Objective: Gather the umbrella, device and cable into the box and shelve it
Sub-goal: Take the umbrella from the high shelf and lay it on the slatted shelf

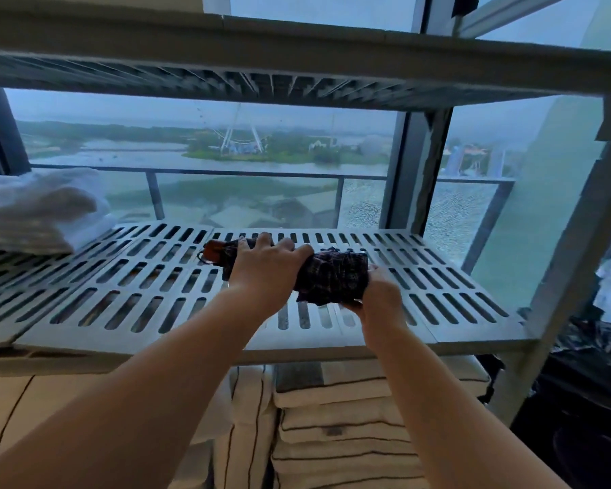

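Fingers: left hand [267, 266] curled over umbrella [336, 277] middle, right hand [381, 294] pinching right end; axis left-right, handle [212, 250] left.

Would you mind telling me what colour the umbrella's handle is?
Orange-brown: the handle of the umbrella, best seen in the head view.

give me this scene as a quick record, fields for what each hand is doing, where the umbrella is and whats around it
umbrella: folded, dark patterned, lying sideways over the slatted shelf; can't tell if it rests on it
handle: brown, at the left end
left hand: grips the umbrella's middle from above
right hand: holds its right end
shelf, left side: folded white cloth
below shelf: stacked striped cushions
box, device, cable: not in view
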Demonstrator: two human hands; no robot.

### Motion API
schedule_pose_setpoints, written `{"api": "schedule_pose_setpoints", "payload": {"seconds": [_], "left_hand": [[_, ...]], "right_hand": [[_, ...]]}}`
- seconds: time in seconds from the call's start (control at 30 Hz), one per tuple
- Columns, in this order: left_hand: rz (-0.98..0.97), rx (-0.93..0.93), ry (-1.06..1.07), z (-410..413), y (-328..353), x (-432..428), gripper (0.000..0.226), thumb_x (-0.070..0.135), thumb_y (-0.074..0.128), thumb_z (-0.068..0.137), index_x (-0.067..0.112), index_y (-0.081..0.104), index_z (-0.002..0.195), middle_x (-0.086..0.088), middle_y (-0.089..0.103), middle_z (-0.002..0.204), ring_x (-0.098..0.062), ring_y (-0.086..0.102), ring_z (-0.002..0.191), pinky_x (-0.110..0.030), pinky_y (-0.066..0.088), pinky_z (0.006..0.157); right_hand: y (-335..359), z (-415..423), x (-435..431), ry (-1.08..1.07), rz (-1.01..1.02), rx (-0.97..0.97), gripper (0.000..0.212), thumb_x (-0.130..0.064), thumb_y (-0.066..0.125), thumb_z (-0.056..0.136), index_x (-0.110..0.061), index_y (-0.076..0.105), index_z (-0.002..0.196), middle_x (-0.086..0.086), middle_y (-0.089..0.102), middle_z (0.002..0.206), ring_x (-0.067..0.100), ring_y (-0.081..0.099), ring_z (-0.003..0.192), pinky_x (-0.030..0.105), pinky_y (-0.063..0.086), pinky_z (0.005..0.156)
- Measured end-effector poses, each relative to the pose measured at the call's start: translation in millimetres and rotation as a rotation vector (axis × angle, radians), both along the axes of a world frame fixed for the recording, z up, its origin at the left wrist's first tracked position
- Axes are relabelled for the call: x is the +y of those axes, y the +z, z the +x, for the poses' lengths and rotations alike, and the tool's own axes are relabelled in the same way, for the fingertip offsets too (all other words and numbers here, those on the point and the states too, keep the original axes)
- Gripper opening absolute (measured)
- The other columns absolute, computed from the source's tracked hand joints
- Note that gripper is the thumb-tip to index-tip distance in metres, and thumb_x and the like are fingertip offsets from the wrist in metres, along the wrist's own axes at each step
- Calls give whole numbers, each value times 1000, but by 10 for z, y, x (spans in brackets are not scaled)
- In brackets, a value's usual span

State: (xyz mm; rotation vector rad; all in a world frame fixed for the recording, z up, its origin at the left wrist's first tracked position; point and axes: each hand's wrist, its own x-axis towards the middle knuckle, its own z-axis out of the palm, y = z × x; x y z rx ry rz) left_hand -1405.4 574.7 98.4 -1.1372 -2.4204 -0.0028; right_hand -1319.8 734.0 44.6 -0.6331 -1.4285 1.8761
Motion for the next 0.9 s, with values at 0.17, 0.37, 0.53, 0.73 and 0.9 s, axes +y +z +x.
{"api": "schedule_pose_setpoints", "payload": {"seconds": [0.17, 0.37, 0.53, 0.73, 0.9], "left_hand": [[-13, -24, 27, -77, -34, 262, 55, 13, 55, 90, 34, 39, 138, -1, 58, 126, -36, 47, 122, -64, 39, 101], [-51, -40, 97, -166, -144, 614, 56, 11, 55, 90, 34, 38, 138, -2, 55, 128, -37, 44, 125, -66, 35, 104], [-68, -47, 151, -186, -272, 854, 53, 15, 54, 91, 32, 38, 138, -3, 54, 133, -37, 43, 127, -64, 35, 104], [-47, -118, 178, -236, -443, 974, 46, 20, 51, 95, 31, 38, 138, -2, 60, 125, -32, 51, 120, -51, 46, 93], [-14, -116, 147, -306, -541, 977, 50, 19, 49, 97, 36, 35, 142, 3, 62, 123, -26, 55, 115, -42, 49, 85]], "right_hand": [[23, -49, 276, -60, 179, -112, 25, -14, 43, 95, -11, 66, 88, 14, 66, 85, 28, 61, 81, 45, 54, 76], [-16, -120, 613, -111, 353, -159, 30, -28, 42, 102, -20, 69, 109, -5, 68, 96, 15, 62, 92, 35, 49, 86], [-60, -155, 731, -9, 702, -210, 36, -33, 60, 95, -26, 57, 130, -2, 60, 118, 14, 59, 106, 30, 51, 87], [-122, -205, 807, 60, 978, -322, 47, -29, 66, 90, -28, 52, 135, 3, 55, 127, 20, 52, 118, 40, 46, 104], [-162, -225, 833, 78, 974, -359, 42, -27, 65, 92, -26, 55, 133, 4, 57, 125, 23, 53, 118, 43, 46, 104]]}}
